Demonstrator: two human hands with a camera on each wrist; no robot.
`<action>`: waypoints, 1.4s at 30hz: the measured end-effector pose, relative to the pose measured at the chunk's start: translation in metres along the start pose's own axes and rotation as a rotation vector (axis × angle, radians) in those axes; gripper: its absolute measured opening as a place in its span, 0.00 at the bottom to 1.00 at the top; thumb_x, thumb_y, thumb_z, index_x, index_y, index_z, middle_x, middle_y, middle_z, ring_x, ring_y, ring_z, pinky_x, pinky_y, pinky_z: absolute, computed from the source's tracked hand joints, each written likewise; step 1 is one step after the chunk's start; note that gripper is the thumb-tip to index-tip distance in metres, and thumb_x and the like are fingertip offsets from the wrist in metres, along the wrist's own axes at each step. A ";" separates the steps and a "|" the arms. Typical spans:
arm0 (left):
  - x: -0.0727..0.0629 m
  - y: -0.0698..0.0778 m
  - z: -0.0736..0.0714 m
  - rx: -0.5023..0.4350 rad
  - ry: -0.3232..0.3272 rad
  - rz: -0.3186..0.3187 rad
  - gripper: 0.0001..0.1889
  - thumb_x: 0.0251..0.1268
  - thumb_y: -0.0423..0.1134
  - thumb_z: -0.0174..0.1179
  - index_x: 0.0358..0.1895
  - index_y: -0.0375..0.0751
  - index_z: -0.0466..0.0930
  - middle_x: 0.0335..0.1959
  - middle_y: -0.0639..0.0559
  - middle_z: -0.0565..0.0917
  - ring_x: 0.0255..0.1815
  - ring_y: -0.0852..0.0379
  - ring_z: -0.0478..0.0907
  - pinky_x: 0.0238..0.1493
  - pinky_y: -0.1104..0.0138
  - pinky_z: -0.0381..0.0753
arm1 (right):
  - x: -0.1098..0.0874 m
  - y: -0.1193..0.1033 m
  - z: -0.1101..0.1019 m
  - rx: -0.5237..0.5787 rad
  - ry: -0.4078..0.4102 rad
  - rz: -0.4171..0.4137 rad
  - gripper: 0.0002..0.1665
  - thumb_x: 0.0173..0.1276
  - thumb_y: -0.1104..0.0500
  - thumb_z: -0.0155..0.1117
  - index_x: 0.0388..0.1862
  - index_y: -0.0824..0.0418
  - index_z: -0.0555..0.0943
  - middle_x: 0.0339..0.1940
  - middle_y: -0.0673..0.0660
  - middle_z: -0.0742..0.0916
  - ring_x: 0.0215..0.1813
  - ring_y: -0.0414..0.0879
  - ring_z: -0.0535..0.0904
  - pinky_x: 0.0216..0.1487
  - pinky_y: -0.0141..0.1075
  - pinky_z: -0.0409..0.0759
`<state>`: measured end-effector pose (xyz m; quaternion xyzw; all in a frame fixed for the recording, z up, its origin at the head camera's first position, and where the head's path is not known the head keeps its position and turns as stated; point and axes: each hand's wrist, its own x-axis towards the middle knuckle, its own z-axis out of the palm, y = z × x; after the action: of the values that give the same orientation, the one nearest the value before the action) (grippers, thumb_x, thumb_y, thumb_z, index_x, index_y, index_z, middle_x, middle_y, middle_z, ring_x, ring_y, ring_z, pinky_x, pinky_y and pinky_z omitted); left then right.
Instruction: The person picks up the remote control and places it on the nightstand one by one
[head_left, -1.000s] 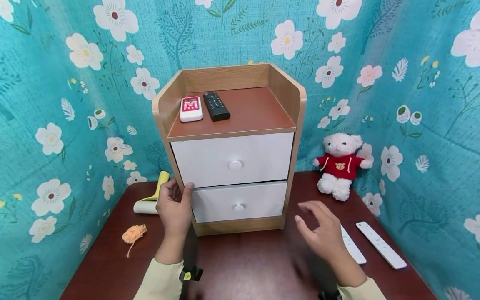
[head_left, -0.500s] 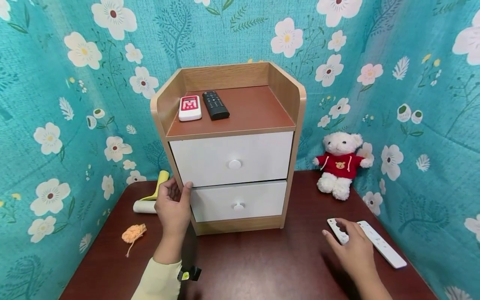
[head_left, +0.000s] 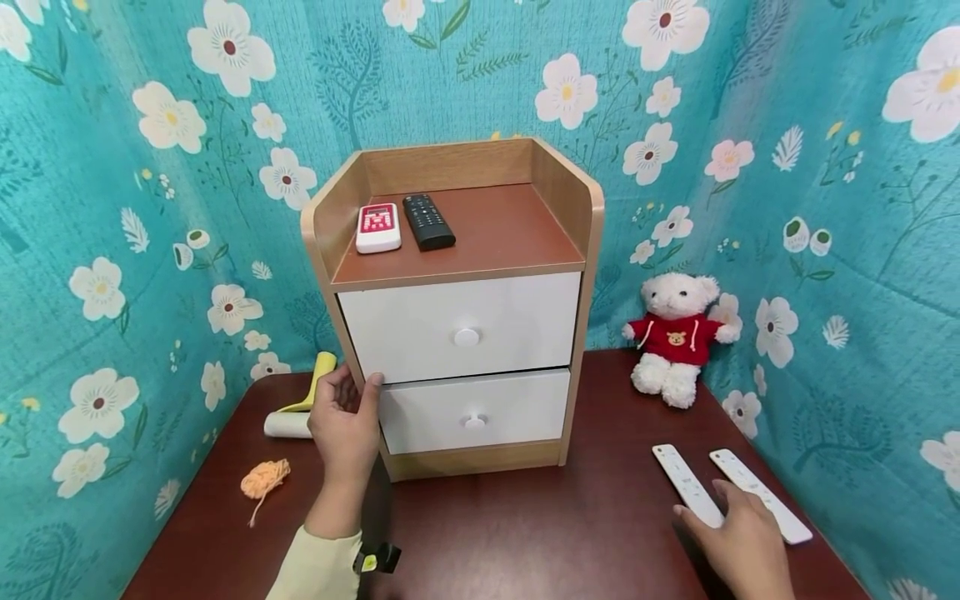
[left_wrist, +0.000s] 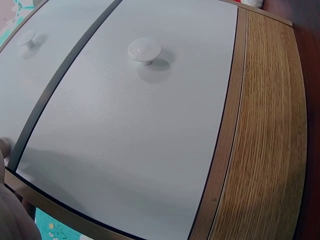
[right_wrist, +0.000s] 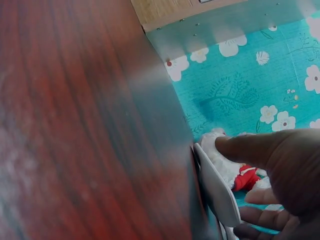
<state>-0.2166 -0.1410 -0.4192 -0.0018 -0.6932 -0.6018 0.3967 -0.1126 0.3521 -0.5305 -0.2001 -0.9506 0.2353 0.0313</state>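
At the lower left edge of a small two-drawer cabinet (head_left: 459, 329), my left hand (head_left: 345, 429) grips the side panel. Its thumb lies on the front beside the gap between the drawers; the other fingertips are hidden along the side. Two slim white remotes (head_left: 684, 482) lie on the tabletop at the right. Over the near end of the left one hovers my right hand (head_left: 742, 537), thumb to one side and fingers to the other. In the right wrist view a white remote (right_wrist: 217, 187) is between thumb and fingers, with a gap showing at the thumb.
On the cabinet top lie a red-and-white remote (head_left: 378, 229) and a black remote (head_left: 428, 222). A white teddy bear (head_left: 675, 340) in red sits at the back right. Left of the cabinet are a yellow-handled lint roller (head_left: 288, 425) and orange yarn (head_left: 264, 479). Flowered curtains surround the table (head_left: 480, 533).
My right hand has moved right and toward me, from beside the cabinet to the near end of the left white remote. My left hand stays on the cabinet. The head view shifts slightly.
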 end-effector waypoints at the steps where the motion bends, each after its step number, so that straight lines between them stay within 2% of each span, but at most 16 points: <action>1: -0.001 0.000 0.000 -0.003 0.000 0.002 0.24 0.71 0.35 0.75 0.62 0.25 0.78 0.61 0.37 0.90 0.56 0.78 0.84 0.61 0.81 0.80 | 0.000 0.003 0.000 -0.012 -0.017 0.001 0.65 0.60 0.30 0.80 0.70 0.84 0.71 0.63 0.85 0.79 0.64 0.78 0.75 0.68 0.73 0.72; 7: -0.002 -0.004 -0.001 -0.012 -0.004 0.014 0.23 0.72 0.34 0.74 0.62 0.24 0.78 0.60 0.36 0.90 0.56 0.77 0.84 0.61 0.81 0.80 | 0.000 0.016 0.000 -0.050 -0.076 -0.008 0.64 0.59 0.34 0.82 0.69 0.86 0.70 0.62 0.88 0.78 0.65 0.82 0.74 0.66 0.73 0.74; 13: 0.000 -0.006 0.001 -0.041 0.002 0.023 0.23 0.73 0.34 0.73 0.62 0.23 0.78 0.58 0.34 0.90 0.54 0.75 0.85 0.57 0.82 0.82 | 0.003 0.020 -0.003 -0.073 -0.136 0.010 0.59 0.60 0.36 0.82 0.67 0.84 0.73 0.58 0.86 0.82 0.61 0.82 0.78 0.57 0.70 0.80; 17: 0.002 -0.006 0.002 -0.035 0.005 0.024 0.23 0.73 0.34 0.73 0.62 0.23 0.77 0.59 0.34 0.90 0.55 0.76 0.85 0.58 0.82 0.82 | 0.003 0.019 -0.004 -0.074 -0.118 -0.022 0.54 0.61 0.37 0.82 0.65 0.82 0.77 0.55 0.83 0.84 0.59 0.81 0.80 0.55 0.69 0.81; 21: 0.002 -0.006 0.002 -0.036 0.004 0.024 0.23 0.73 0.34 0.73 0.62 0.23 0.77 0.59 0.34 0.90 0.55 0.76 0.85 0.58 0.81 0.82 | 0.001 0.018 -0.003 -0.071 -0.091 -0.032 0.53 0.64 0.34 0.78 0.62 0.81 0.79 0.53 0.82 0.86 0.57 0.80 0.82 0.54 0.68 0.81; 23: 0.002 -0.006 0.002 -0.040 0.004 0.023 0.23 0.73 0.34 0.73 0.62 0.24 0.77 0.60 0.35 0.90 0.56 0.75 0.85 0.58 0.81 0.82 | 0.001 0.016 -0.003 -0.050 -0.066 -0.021 0.48 0.66 0.36 0.77 0.59 0.80 0.81 0.49 0.79 0.88 0.54 0.77 0.84 0.52 0.67 0.82; 27: 0.002 -0.006 0.002 -0.036 0.003 0.023 0.23 0.73 0.34 0.73 0.62 0.24 0.77 0.60 0.35 0.90 0.56 0.76 0.85 0.58 0.81 0.82 | -0.001 0.015 -0.004 0.019 -0.022 0.060 0.38 0.68 0.39 0.76 0.54 0.74 0.85 0.40 0.66 0.92 0.44 0.64 0.88 0.46 0.60 0.82; 29: 0.002 -0.006 0.002 -0.027 0.002 0.028 0.23 0.73 0.34 0.73 0.62 0.23 0.77 0.59 0.34 0.90 0.55 0.76 0.85 0.58 0.82 0.82 | -0.002 0.014 -0.004 0.040 -0.011 0.101 0.37 0.67 0.38 0.76 0.52 0.71 0.86 0.38 0.60 0.92 0.41 0.59 0.88 0.44 0.58 0.81; 31: 0.001 -0.006 0.001 -0.020 0.001 0.034 0.23 0.73 0.34 0.73 0.62 0.23 0.77 0.59 0.34 0.89 0.55 0.76 0.85 0.58 0.82 0.82 | -0.002 0.014 -0.003 0.039 -0.017 0.107 0.41 0.66 0.34 0.76 0.54 0.72 0.85 0.40 0.63 0.93 0.43 0.61 0.88 0.44 0.58 0.82; 36: 0.001 -0.006 0.001 -0.006 0.001 0.040 0.23 0.73 0.34 0.73 0.63 0.23 0.77 0.59 0.34 0.89 0.55 0.77 0.84 0.58 0.82 0.81 | -0.002 0.016 0.001 -0.002 -0.072 0.031 0.53 0.64 0.27 0.76 0.59 0.76 0.83 0.45 0.73 0.91 0.46 0.69 0.88 0.46 0.61 0.83; 38: 0.001 -0.007 0.001 -0.004 0.003 0.041 0.23 0.73 0.34 0.73 0.62 0.23 0.77 0.60 0.34 0.89 0.55 0.77 0.84 0.58 0.82 0.81 | -0.001 0.017 0.003 -0.019 -0.080 0.007 0.53 0.62 0.28 0.77 0.59 0.76 0.83 0.44 0.74 0.90 0.46 0.71 0.87 0.47 0.63 0.83; 42: 0.001 -0.007 0.002 -0.011 0.009 0.044 0.23 0.73 0.33 0.73 0.62 0.23 0.78 0.59 0.34 0.90 0.54 0.77 0.84 0.58 0.82 0.81 | -0.001 0.019 0.004 -0.026 -0.058 -0.021 0.48 0.63 0.34 0.79 0.58 0.75 0.83 0.45 0.75 0.90 0.48 0.73 0.87 0.48 0.64 0.83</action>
<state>-0.2214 -0.1420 -0.4242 -0.0167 -0.6879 -0.5967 0.4128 -0.1054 0.3649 -0.5430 -0.1838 -0.9561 0.2284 0.0035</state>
